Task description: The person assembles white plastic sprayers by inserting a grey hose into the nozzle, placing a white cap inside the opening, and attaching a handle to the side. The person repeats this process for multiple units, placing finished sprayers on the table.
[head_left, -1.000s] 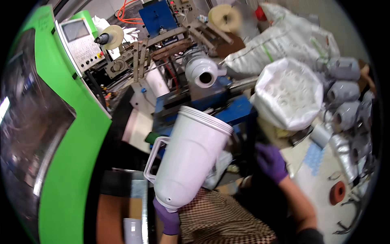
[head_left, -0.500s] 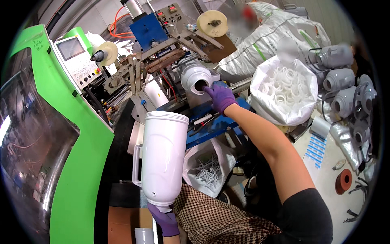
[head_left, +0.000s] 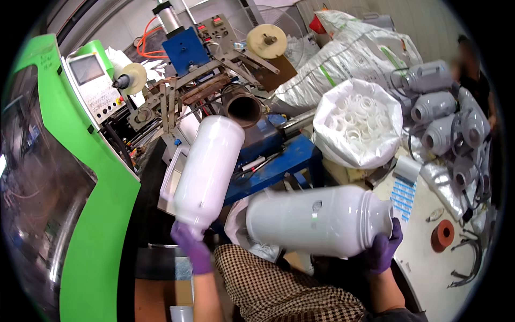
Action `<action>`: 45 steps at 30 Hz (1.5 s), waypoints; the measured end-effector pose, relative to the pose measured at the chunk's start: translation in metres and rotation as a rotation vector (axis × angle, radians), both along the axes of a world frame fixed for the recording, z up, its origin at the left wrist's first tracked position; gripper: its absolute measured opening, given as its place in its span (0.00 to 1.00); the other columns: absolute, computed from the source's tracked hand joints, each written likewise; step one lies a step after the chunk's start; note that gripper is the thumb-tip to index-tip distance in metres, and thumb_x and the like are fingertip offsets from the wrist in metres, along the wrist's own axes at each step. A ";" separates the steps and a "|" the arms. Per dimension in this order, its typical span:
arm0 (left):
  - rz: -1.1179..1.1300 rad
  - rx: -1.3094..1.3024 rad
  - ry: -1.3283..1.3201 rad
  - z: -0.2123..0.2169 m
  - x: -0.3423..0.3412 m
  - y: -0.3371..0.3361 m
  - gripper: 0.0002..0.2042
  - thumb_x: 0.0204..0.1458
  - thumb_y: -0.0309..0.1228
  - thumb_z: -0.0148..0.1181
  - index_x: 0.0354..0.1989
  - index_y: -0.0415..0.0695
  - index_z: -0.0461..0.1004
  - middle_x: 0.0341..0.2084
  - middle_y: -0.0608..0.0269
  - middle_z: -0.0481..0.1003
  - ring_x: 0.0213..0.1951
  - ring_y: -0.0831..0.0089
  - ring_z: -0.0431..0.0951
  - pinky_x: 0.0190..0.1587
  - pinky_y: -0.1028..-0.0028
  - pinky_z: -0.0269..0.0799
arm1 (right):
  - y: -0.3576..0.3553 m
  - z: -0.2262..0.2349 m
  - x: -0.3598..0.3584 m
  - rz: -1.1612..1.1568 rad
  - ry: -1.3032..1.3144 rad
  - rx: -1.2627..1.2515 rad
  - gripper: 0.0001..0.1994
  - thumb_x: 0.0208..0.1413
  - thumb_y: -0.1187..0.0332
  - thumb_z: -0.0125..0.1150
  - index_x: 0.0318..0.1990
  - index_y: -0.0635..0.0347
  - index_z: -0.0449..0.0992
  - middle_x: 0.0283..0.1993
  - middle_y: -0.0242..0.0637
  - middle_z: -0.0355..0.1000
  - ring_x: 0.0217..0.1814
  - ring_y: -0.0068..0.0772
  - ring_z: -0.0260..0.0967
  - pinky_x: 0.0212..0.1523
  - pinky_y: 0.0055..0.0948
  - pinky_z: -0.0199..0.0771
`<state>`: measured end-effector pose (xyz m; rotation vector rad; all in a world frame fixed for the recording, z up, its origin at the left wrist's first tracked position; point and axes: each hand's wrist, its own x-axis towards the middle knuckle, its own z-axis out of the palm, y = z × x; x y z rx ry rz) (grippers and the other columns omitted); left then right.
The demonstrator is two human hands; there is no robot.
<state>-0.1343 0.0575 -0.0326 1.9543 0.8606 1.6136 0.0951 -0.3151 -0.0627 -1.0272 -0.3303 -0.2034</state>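
Note:
In my left hand (head_left: 193,249) is a glossy white plastic jug (head_left: 209,161) with a side handle, tilted with its base up. My purple-gloved fingers are closed around its narrow lower end. My right hand (head_left: 383,249), gloved the same way, grips a second white jug (head_left: 306,220) by its neck at the right end. That jug lies nearly level in the air and carries a small dark printed mark. Beyond the left jug stands a metal machine with a round, dark-mouthed cylinder (head_left: 242,107).
A blue bench (head_left: 300,161) with tools stands ahead. Right of it is a white bag (head_left: 354,154) of white rings. Several finished-looking jugs (head_left: 434,104) are piled at far right, above a red-brown roll (head_left: 442,236). A green machine (head_left: 96,225) fills the left side.
My right hand has drawn the second jug off the machine's cylinder and brought it down toward me. The left hand's jug has tilted and shifted slightly left and up.

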 end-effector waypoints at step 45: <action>-1.179 0.503 0.055 0.122 0.089 -0.132 0.29 0.41 0.53 0.76 0.47 0.51 0.74 0.57 0.43 0.70 0.55 0.41 0.74 0.61 0.45 0.68 | -0.185 -0.101 0.149 -0.342 -0.289 -1.364 0.17 0.46 0.61 0.73 0.46 0.53 0.84 0.44 0.41 0.76 0.50 0.47 0.72 0.53 0.42 0.74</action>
